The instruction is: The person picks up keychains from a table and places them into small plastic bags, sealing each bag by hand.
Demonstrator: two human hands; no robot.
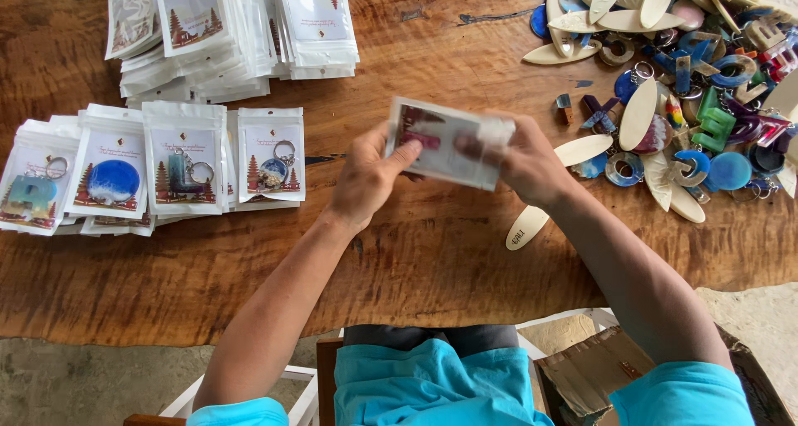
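Both my hands hold one small clear plastic pouch [449,143] above the middle of the wooden table [416,251]. A dark red keyring piece shows inside the pouch. My left hand [366,177] grips its left end with the thumb pressed on the front. Its right end is pinched by my right hand [524,160]. The pouch is blurred and tilted slightly down to the right.
Filled pouches with keyrings [166,168] lie in overlapping rows at the left. Stacks of empty pouches [233,27] sit at the back left. A heap of loose coloured resin keyrings and pale surfboard-shaped pieces [682,85] covers the right. One pale piece [526,226] lies near my right wrist.
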